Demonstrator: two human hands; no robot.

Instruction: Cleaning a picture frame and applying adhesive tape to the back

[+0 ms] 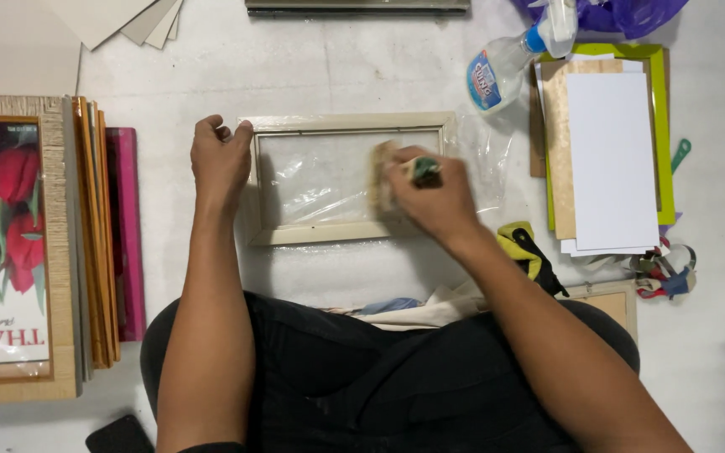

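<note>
A cream picture frame (346, 122) with a glass pane lies flat on a white floor in front of my crossed legs. My left hand (220, 159) rests on the frame's left edge, fingers curled over its corner. My right hand (434, 197) presses a tan cloth or sponge (379, 172) onto the right side of the glass, with a small dark green piece showing between the fingers. Clear plastic film (488, 151) lies under the frame on the right.
A stack of frames (94, 243) stands at the left, topped by a red tulip print (2, 226). A spray bottle (505, 63) lies at the upper right beside a green frame (660, 126) holding white sheets. A yellow-black tool (526, 247), clips and boards lie around.
</note>
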